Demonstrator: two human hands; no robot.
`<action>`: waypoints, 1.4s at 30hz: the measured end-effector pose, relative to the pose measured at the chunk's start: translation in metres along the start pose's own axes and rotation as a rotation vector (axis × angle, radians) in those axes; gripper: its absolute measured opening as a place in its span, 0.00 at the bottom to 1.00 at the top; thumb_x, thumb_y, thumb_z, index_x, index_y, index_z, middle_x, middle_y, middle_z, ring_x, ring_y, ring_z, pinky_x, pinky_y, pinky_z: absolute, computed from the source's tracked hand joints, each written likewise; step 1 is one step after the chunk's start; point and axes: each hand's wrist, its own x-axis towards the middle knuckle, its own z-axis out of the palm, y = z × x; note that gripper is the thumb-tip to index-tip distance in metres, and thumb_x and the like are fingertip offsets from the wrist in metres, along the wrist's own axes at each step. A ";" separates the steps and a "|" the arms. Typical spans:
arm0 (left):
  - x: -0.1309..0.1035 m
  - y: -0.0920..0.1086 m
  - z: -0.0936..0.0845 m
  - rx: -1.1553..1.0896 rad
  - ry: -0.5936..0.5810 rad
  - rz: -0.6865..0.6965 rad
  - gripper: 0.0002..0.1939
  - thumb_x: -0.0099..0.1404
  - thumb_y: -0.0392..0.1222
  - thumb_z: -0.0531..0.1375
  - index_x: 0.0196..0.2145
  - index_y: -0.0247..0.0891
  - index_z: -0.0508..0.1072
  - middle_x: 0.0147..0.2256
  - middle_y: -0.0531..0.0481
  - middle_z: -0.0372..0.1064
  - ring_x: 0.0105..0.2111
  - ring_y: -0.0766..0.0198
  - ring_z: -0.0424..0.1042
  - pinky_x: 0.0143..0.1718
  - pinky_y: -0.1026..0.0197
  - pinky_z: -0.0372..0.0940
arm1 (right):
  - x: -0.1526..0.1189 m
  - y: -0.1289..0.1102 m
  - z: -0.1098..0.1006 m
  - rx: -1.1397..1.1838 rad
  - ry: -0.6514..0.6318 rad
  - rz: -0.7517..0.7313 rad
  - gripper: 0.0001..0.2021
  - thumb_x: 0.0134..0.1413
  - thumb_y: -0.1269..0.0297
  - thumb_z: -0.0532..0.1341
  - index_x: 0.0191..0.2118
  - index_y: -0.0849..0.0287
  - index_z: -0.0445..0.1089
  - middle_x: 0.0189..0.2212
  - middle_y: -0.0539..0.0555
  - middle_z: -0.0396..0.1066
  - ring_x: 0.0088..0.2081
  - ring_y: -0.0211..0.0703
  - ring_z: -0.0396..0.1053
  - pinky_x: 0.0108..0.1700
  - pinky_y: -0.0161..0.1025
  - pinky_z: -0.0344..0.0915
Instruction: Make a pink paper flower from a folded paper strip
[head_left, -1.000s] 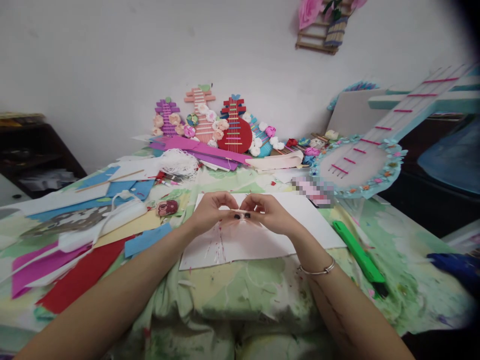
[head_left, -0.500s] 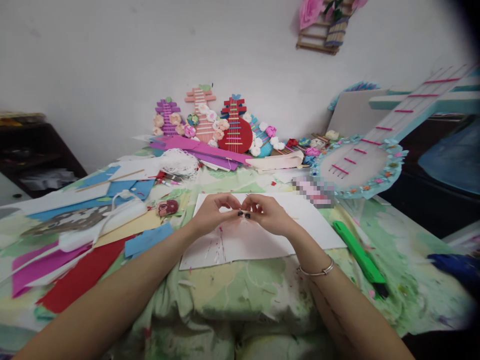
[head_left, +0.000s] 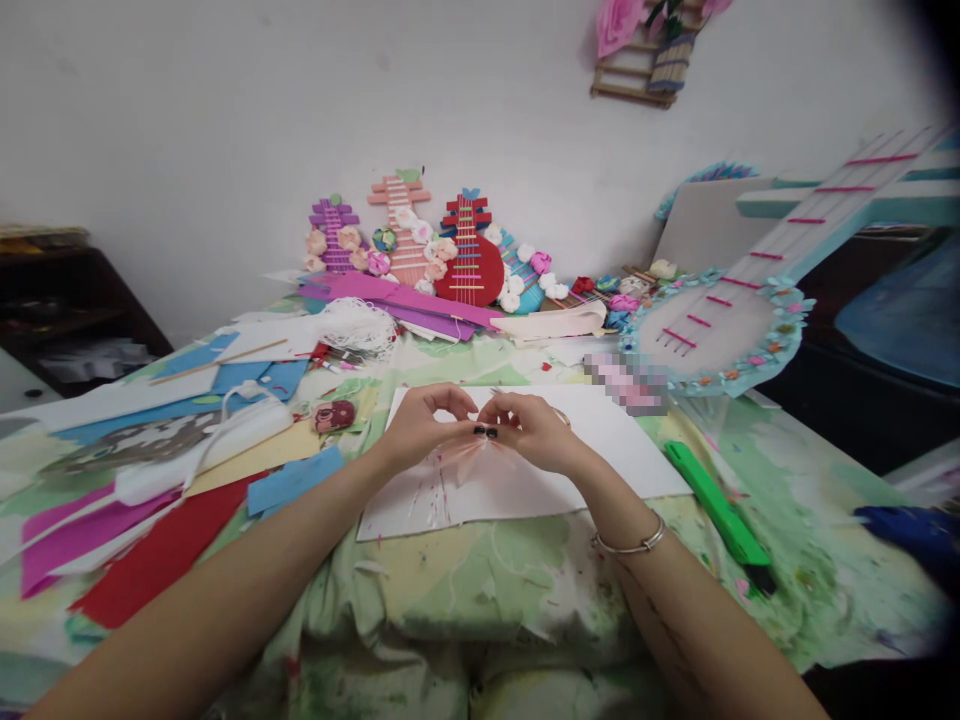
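Note:
My left hand point(head_left: 424, 428) and my right hand point(head_left: 538, 432) meet over a white sheet point(head_left: 622, 455) on the table. Their dark-nailed thumbs touch side by side, and the fingers are pinched together. Between them is a thin, pale pink paper-like piece point(head_left: 477, 462), gathered where I grip it and fanning out below the thumbs. The fingers hide its upper part. A small thin loop shows just behind my right hand; what it is I cannot tell. Dark red marks or strands point(head_left: 441, 485) lie on the sheet below my left hand.
To the right lies a green utility knife point(head_left: 716, 515). Coloured sheets, including a red one point(head_left: 176, 545), and a white face mask point(head_left: 247, 440) spread leftward. Behind are white string point(head_left: 360, 328) and small lute-shaped crafts point(head_left: 469, 265). A large blue-edged lute point(head_left: 720, 330) leans at right.
The pale pink piece now spreads more visibly below my thumbs. My right-hand fingers have shifted slightly left, and a thin loop has come into sight behind that hand.

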 end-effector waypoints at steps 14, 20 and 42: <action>0.003 -0.009 -0.001 -0.246 0.041 -0.142 0.10 0.54 0.41 0.62 0.33 0.34 0.73 0.29 0.49 0.70 0.31 0.64 0.68 0.37 0.62 0.61 | 0.000 0.002 0.002 0.071 -0.011 -0.059 0.04 0.46 0.74 0.56 0.30 0.59 0.64 0.27 0.49 0.65 0.30 0.35 0.61 0.31 0.33 0.56; 0.002 -0.013 -0.001 -0.453 -0.184 -0.183 0.16 0.52 0.39 0.63 0.40 0.34 0.72 0.34 0.46 0.72 0.33 0.62 0.70 0.36 0.62 0.62 | -0.001 -0.003 0.000 0.158 0.005 -0.081 0.04 0.47 0.74 0.55 0.30 0.60 0.65 0.29 0.50 0.67 0.31 0.36 0.62 0.33 0.33 0.57; -0.002 -0.001 0.000 -0.736 -0.147 -0.167 0.10 0.50 0.39 0.65 0.25 0.33 0.68 0.30 0.48 0.70 0.26 0.65 0.68 0.28 0.64 0.61 | -0.002 -0.009 0.002 0.347 0.058 -0.109 0.01 0.49 0.70 0.57 0.30 0.60 0.66 0.28 0.50 0.67 0.31 0.35 0.63 0.36 0.35 0.60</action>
